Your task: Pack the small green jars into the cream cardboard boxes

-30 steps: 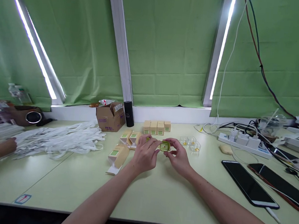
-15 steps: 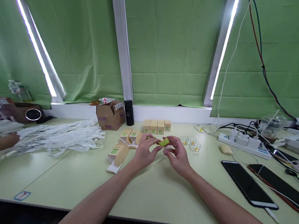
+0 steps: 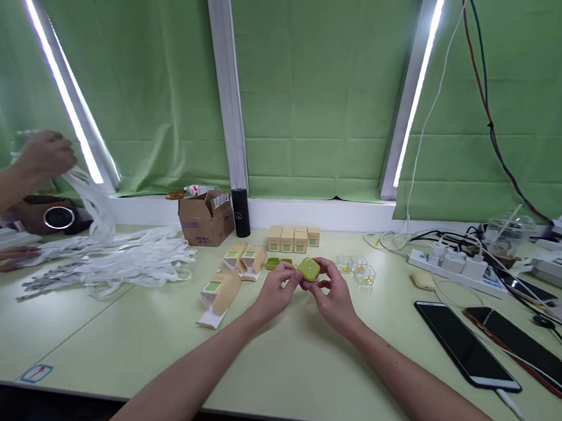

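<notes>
A small yellow-green case (image 3: pixel 309 270) with rounded corners is held up just above the table, its broad face turned toward me. My right hand (image 3: pixel 336 296) grips its right side between thumb and fingers. My left hand (image 3: pixel 274 293) is closed in a pinch at its left corner. Behind my left hand lie more green pieces (image 3: pixel 273 263), partly hidden. Left of them stand opened cardboard boxes (image 3: pixel 221 290) with green labels and flaps folded out. Several closed boxes (image 3: pixel 287 238) form a row farther back. Clear little containers (image 3: pixel 364 277) with something yellow inside sit beyond my right hand.
At left, another person's hand (image 3: pixel 47 152) lifts white straps over a strap pile (image 3: pixel 126 260). A brown carton (image 3: pixel 206 217) and black cylinder (image 3: pixel 240 212) stand behind. Phones (image 3: pixel 467 345), a beige object (image 3: pixel 424 281), and a power strip (image 3: pixel 461 271) with cables occupy the right.
The green case has turned so its broad face shows, and the green pieces behind my left hand are more visible. The other person's hand has risen with white straps.
</notes>
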{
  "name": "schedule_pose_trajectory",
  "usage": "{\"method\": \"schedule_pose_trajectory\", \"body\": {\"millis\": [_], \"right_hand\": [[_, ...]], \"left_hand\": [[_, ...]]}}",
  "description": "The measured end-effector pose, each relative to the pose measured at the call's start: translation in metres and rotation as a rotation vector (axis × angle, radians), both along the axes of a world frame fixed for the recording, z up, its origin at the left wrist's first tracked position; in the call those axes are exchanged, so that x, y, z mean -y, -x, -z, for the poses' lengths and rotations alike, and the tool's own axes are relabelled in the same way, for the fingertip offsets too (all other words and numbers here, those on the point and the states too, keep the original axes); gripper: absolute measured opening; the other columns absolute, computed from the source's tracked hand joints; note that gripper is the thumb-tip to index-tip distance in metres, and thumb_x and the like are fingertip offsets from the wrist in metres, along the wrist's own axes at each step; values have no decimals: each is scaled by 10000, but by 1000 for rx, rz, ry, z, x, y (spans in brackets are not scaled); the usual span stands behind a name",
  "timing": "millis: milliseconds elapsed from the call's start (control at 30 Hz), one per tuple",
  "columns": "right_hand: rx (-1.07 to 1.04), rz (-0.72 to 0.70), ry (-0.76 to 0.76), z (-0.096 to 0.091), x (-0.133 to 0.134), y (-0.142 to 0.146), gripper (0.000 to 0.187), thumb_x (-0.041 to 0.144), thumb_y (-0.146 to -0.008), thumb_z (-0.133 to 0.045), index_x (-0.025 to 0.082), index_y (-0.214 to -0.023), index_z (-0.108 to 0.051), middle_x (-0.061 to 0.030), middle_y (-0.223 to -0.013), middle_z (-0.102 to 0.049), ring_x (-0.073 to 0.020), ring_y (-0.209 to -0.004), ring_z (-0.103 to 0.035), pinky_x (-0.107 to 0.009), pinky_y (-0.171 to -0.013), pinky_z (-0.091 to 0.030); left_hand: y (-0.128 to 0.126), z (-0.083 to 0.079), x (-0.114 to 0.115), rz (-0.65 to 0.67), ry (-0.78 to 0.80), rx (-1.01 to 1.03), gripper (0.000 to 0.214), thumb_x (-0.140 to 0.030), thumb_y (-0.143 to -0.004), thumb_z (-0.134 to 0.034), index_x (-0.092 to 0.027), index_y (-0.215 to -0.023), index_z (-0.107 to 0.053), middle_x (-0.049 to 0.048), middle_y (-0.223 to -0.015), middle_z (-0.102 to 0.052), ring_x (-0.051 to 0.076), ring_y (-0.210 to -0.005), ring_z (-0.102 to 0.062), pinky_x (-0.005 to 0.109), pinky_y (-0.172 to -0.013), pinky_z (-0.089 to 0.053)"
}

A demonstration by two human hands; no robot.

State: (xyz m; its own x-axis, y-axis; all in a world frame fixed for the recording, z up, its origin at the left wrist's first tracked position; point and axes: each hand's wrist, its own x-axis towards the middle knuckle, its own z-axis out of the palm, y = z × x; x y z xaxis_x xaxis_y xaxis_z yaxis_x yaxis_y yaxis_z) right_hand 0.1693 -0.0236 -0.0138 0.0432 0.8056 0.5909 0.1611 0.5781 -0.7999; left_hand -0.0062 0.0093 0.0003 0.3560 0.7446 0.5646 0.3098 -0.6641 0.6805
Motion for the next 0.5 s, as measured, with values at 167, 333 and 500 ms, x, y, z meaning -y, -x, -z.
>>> {"method": "schedule_pose_trajectory", "body": {"millis": [167,333,500], "right_hand": [[-4,-8,1,1,-1,-2,369,340,-882,-705,260,-1220,-582,-73,-1159,-650,-231,-1022,-628,-353,-763,-589],[5,-13,-13,-1,0,-2,350,354,-891,-698,266,-1210,-585,-72,-1158,-627,-234,-1046,-610,-356,-773,-590],[41,-1,-44,2,-3,-3,317,366,-916,-681,262,-1203,-594,-71,-1120,-621,-233,-1025,-605,-372,-794,-575]], "left_hand": [[1,2,0,-126,-60,19,310,-459,-993,-571,-206,-937,-741,101,-1026,-632,254,-1068,-608,424,-956,-531],[4,-3,2,-134,-221,11,304,-351,-991,-608,-251,-1278,-612,123,-1249,-628,287,-1279,-500,474,-1056,-497],[6,-4,5,38,-310,-81,506,-213,-1011,-544,-316,-1502,-476,130,-1421,-551,283,-1367,-478,521,-1144,-450]]}}
